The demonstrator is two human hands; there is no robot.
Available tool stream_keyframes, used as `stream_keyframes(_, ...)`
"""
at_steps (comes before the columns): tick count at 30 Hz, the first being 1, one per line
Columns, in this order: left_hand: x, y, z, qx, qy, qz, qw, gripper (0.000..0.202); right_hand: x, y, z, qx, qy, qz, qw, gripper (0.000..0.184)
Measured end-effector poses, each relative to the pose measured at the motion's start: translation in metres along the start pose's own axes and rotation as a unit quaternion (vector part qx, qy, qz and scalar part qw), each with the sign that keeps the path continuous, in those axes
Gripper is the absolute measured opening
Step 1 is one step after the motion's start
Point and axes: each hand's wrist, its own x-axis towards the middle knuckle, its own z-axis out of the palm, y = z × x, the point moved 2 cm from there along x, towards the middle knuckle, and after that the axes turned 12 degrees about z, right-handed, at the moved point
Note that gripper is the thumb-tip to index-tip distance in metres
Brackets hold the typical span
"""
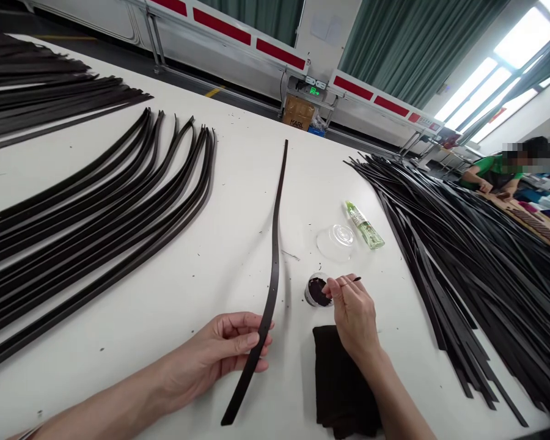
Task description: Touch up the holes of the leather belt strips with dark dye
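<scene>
- Pinching a single black strip [274,269] between thumb and fingers, the left hand [241,342] grips it close to its near end, which points toward the wearer's side of the white table [201,366].
- From that hand the strip runs in a gentle curve toward the table's far edge, its far end stopping short of that edge; small dots mark its face, and a shadow lies beside it.
- The right hand [352,308] has its thumb and fingertips closed on a thin stick [357,279], dark at the end that shows; the other end is hidden by the fingers.
- Those fingertips are at the rim of a small clear cup [308,296] of dark stuff; whether they touch it I cannot tell.
- Beyond the cup, toward the far edge, lie a clear round lid [335,241] and, just beside it, a green tube [365,227].
- A folded dark cloth [341,379] lies nearer the wearer, partly under the right forearm.
- Curved strips [96,205] fill the table's left side, with flatter ones [50,110] toward its far left corner.
- A heap of loose strips [458,244] covers the right side.
- Past the heap, a person in green [490,171] bends over another work surface.
</scene>
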Motion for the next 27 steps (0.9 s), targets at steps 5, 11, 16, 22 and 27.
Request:
stream_keyframes(5,0.000,-0.001,-0.002,-0.002,0.003,-0.003,1.000,0.017,0.000,0.001,0.002,-0.005,-0.002,-0.004,1.000,0.032)
stream_keyframes(11,-0.001,-0.001,-0.002,0.001,0.004,-0.004,1.000,0.017,0.000,0.002,0.005,-0.008,-0.011,-0.002,1.000,0.032)
stream_keyframes(16,0.000,-0.001,-0.002,0.000,-0.001,0.003,1.000,0.018,-0.001,-0.003,-0.004,0.010,0.015,0.013,1.000,0.035)
stream_keyframes(22,-0.002,0.000,0.001,-0.015,-0.002,0.010,1.000,0.016,-0.007,-0.014,-0.020,0.186,0.045,0.206,0.960,0.043)
stream_keyframes(27,-0.001,0.002,0.005,-0.027,-0.016,0.010,0.999,0.018,-0.012,-0.024,-0.010,0.313,0.004,0.254,0.915,0.042)
